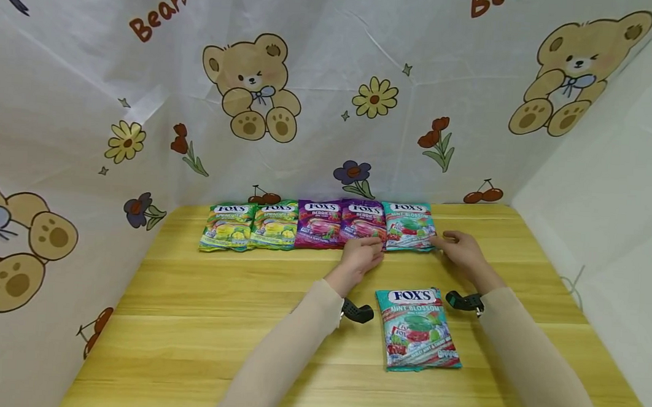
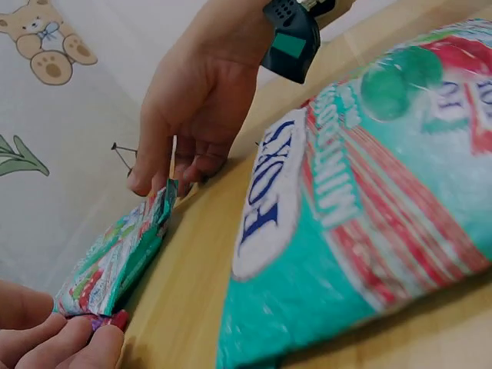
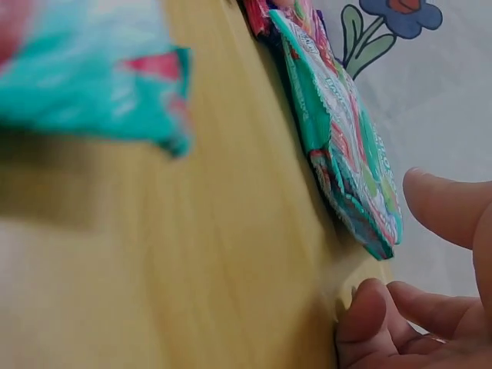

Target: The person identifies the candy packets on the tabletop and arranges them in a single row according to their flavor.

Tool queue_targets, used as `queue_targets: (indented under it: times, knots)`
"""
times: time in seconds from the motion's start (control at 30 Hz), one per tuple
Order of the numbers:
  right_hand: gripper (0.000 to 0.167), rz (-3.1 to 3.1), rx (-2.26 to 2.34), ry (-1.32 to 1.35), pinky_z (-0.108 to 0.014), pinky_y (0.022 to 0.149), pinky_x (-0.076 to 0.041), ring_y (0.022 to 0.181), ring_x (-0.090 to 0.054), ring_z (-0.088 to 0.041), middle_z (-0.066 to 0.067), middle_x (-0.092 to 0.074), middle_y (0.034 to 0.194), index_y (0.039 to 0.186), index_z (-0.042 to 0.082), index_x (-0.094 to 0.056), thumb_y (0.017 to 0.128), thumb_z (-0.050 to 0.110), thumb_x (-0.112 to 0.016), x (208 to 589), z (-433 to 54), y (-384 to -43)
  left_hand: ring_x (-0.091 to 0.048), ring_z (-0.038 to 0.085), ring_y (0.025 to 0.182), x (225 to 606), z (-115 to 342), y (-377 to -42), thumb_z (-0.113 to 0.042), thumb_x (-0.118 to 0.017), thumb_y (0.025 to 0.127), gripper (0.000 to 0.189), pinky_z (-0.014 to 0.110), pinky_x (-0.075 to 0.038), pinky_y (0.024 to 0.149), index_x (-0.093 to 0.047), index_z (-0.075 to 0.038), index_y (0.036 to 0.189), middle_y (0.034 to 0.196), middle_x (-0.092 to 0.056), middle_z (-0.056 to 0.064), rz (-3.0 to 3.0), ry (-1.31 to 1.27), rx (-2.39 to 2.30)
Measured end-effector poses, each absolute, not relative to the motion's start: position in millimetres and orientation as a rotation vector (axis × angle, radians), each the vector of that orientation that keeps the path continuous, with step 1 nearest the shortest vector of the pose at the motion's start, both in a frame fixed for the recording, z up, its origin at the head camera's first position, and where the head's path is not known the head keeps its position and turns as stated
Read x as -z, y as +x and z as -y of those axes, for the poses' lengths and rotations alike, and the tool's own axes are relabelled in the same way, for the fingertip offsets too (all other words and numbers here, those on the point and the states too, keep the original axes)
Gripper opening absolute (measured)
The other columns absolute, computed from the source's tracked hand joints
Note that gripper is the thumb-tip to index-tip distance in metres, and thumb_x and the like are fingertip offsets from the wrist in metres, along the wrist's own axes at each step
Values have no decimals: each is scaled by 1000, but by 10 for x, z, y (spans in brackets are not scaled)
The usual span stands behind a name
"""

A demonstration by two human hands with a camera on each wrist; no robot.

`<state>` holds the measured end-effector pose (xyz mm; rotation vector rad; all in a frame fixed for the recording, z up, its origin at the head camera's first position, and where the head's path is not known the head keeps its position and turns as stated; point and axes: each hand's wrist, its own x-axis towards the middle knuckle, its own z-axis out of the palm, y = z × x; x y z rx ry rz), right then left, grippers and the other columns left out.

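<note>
My left hand (image 1: 362, 257) lies at the lower edge of the second purple berries candy bag (image 1: 362, 221), near its join with a teal mint blossom candy bag (image 1: 409, 226). In the left wrist view, the left hand's fingers (image 2: 54, 342) appear at the lower left, by those bags. Beside the teal bag's right edge is my right hand (image 1: 463, 254), thumb and fingers spread apart. The right wrist view shows this hand (image 3: 438, 284) close to the bag's corner; contact cannot be told. A second mint blossom bag (image 1: 418, 328) lies flat between my forearms.
Left of my hands, another purple berries bag (image 1: 319, 224) and two yellow-green spring tea candy bags (image 1: 274, 225) continue the row along the back of the wooden table (image 1: 198, 326). A bear-print cloth (image 1: 320, 105) hangs behind. A white wall (image 1: 625, 201) stands at right.
</note>
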<state>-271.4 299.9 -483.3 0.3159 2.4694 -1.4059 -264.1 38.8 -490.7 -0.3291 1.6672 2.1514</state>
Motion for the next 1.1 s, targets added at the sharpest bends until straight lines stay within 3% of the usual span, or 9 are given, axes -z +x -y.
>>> queue_targets:
  times: [0.23,0.4,0.77,1.1]
  knots:
    - [85,-2450,1406,228,-44,107,-47,123,-49,-37,-31,-40,153,160,-5,-25,104,53,-53,4848,-3095,-2529,-68,26,120,4979,-234,-2558,-8,-61,103,32,42,-55,107,-68,-4,134,135,-68,13,-1701,-325,-2066]
    - [85,-2382,1411,182,-39,104,-47,127,-49,-37,-29,-41,152,160,-4,-25,104,53,-54,4834,-3098,-2378,-69,23,116,4975,-138,-2458,-7,-59,104,34,41,-55,107,-65,-1,137,135,-68,15,-1713,-297,-1996]
    - [83,-2271,1436,79,-26,91,-56,112,-60,-25,-28,-48,149,156,-7,-32,103,50,-59,4782,-3056,-1996,-69,26,120,5055,74,-2158,-4,-58,104,34,40,-57,104,-64,3,137,134,-69,18,-1704,-204,-1932]
    - [77,-2141,1542,65,-31,93,-60,111,-64,-20,-33,-46,150,155,-12,-29,106,40,-58,4755,-3035,-1700,-72,23,112,5053,126,-1948,-5,-61,103,29,38,-60,99,-68,3,130,124,-73,14,-1670,-200,-1883]
